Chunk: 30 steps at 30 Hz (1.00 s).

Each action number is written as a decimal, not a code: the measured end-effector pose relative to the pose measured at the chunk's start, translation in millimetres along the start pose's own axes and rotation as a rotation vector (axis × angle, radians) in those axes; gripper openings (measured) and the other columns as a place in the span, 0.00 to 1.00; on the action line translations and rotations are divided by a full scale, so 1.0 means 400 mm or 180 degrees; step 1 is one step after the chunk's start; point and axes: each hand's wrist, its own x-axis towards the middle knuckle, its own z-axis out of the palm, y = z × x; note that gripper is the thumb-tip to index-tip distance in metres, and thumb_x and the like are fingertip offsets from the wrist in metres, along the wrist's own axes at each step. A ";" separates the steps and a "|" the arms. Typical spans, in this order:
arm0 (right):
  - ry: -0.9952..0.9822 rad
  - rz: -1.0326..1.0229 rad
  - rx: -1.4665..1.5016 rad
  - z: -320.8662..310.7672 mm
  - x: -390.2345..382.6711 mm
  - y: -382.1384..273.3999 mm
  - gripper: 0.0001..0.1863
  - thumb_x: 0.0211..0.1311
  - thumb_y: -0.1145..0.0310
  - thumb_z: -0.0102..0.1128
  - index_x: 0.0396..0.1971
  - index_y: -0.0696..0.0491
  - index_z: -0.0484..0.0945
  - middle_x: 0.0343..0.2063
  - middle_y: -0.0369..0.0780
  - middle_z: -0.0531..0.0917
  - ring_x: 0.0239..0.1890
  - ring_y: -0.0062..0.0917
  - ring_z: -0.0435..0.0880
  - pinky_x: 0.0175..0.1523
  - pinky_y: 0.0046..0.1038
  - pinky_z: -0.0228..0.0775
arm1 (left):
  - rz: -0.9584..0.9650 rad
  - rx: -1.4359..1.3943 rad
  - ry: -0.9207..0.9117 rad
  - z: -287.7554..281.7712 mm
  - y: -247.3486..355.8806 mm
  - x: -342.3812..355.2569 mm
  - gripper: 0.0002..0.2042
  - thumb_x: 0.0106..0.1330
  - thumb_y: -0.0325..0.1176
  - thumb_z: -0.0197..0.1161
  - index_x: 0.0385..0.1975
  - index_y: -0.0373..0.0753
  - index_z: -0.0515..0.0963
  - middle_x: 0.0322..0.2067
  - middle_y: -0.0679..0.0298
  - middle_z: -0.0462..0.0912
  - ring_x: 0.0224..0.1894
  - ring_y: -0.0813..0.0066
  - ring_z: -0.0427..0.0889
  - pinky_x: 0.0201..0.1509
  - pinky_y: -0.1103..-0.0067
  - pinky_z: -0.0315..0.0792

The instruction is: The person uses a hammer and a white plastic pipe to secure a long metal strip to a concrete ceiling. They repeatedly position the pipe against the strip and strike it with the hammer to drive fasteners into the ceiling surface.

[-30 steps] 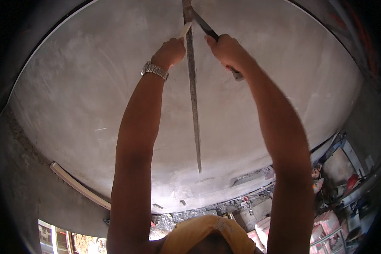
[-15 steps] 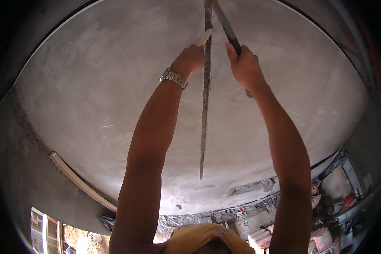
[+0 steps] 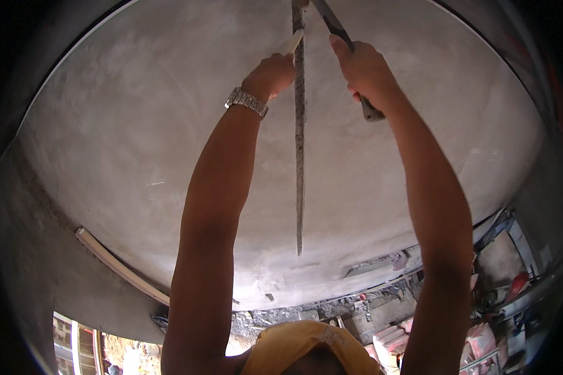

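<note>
High on the grey wall (image 3: 356, 187), at the dark vertical groove (image 3: 299, 137): left hand (image 3: 270, 74) curled closed around a pale slim tool (image 3: 297, 40), tip at the groove (touching or just in front, cannot tell). Right hand (image 3: 368, 72) wrapped round a dark-handled tool (image 3: 333, 24), far end out of view. Already opened from the upper limit of sight to a narrow point low down; below that, seemingly uncut. Depth left to remove: cannot judge. Broad bare surface both sides for moving, with rubble (image 3: 275, 317) along the foot, a pale strip (image 3: 121, 267) lower left.
</note>
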 end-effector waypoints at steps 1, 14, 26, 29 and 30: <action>0.0182 -0.0047 0.0163 -0.010 -0.011 -0.014 0.35 0.70 0.40 0.46 0.36 0.66 0.77 0.26 0.56 0.84 0.35 0.52 0.86 0.38 0.47 0.78 | -0.0008 -0.0017 0.0082 -0.004 0.007 -0.007 0.20 0.78 0.40 0.40 0.48 0.28 0.72 0.32 0.44 0.83 0.23 0.55 0.85 0.28 0.64 0.78; 0.0190 0.0014 -0.0211 0.070 -0.210 0.234 0.27 0.71 0.44 0.50 0.36 0.58 0.74 0.21 0.51 0.82 0.27 0.50 0.84 0.32 0.45 0.75 | 0.0428 -0.0329 0.0951 0.140 -0.108 0.052 0.19 0.78 0.45 0.42 0.45 0.32 0.67 0.29 0.39 0.81 0.27 0.42 0.83 0.29 0.55 0.75; -0.0681 0.2842 -0.0558 0.246 -1.549 0.942 0.25 0.58 0.48 0.63 0.36 0.59 0.80 0.20 0.51 0.82 0.25 0.42 0.84 0.29 0.42 0.70 | 0.0258 -0.1115 0.0657 0.771 -0.460 -0.353 0.19 0.77 0.47 0.46 0.47 0.34 0.68 0.26 0.38 0.79 0.32 0.30 0.78 0.32 0.47 0.70; -0.0573 0.3586 -0.0425 0.175 -1.653 0.847 0.23 0.60 0.49 0.63 0.39 0.57 0.79 0.23 0.51 0.83 0.27 0.43 0.84 0.31 0.42 0.71 | 0.1002 -0.0080 0.0174 1.074 -0.779 -0.701 0.21 0.76 0.47 0.47 0.46 0.30 0.70 0.24 0.40 0.79 0.29 0.40 0.82 0.27 0.51 0.74; -0.0520 0.3746 -0.0498 0.148 -1.680 0.847 0.23 0.60 0.49 0.63 0.39 0.57 0.79 0.23 0.51 0.83 0.27 0.43 0.84 0.31 0.43 0.71 | -0.0181 -0.0099 -0.1158 1.127 -0.824 -0.822 0.20 0.75 0.46 0.48 0.46 0.31 0.70 0.26 0.44 0.80 0.30 0.43 0.82 0.28 0.53 0.75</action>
